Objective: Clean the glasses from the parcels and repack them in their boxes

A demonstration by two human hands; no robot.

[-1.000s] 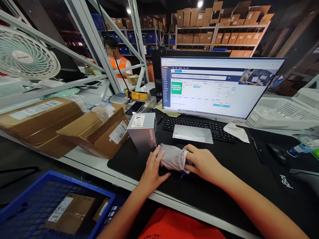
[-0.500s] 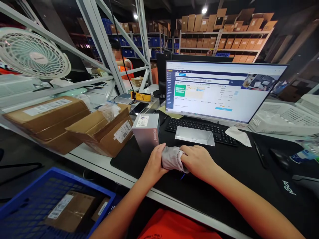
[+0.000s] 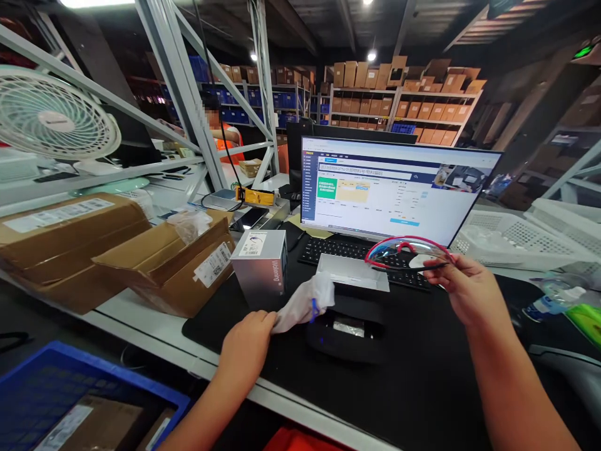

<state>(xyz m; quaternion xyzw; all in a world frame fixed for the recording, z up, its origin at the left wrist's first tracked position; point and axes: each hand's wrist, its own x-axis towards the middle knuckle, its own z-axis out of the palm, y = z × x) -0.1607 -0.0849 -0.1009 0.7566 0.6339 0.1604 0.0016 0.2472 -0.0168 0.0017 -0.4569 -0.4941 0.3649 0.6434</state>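
Observation:
My right hand (image 3: 469, 289) grips a pair of sports glasses (image 3: 407, 252) by one end; they have a red frame and a clear, bluish lens, and hang above the keyboard. In my closed left hand (image 3: 248, 346) is the end of a light grey cloth pouch (image 3: 305, 302) with a blue drawstring; it droops toward the right. An open black glasses case (image 3: 347, 338) lies on the mat below, with a silvery packet inside. Behind it sits an open white box tray (image 3: 353, 273). A silver-grey product box (image 3: 261, 266) stands upright beyond my left hand.
A monitor (image 3: 394, 194) and keyboard (image 3: 314, 252) stand behind. Cardboard boxes (image 3: 164, 269) line the left side, above a blue crate (image 3: 117, 369). White baskets (image 3: 502, 232) and a bottle (image 3: 547, 305) are at right. Another person (image 3: 228, 134) sits across the bench.
The glasses are out of the pouch, carried up and right by my right hand. My left hand has moved left with the pouch, now limp. The black case has come into view.

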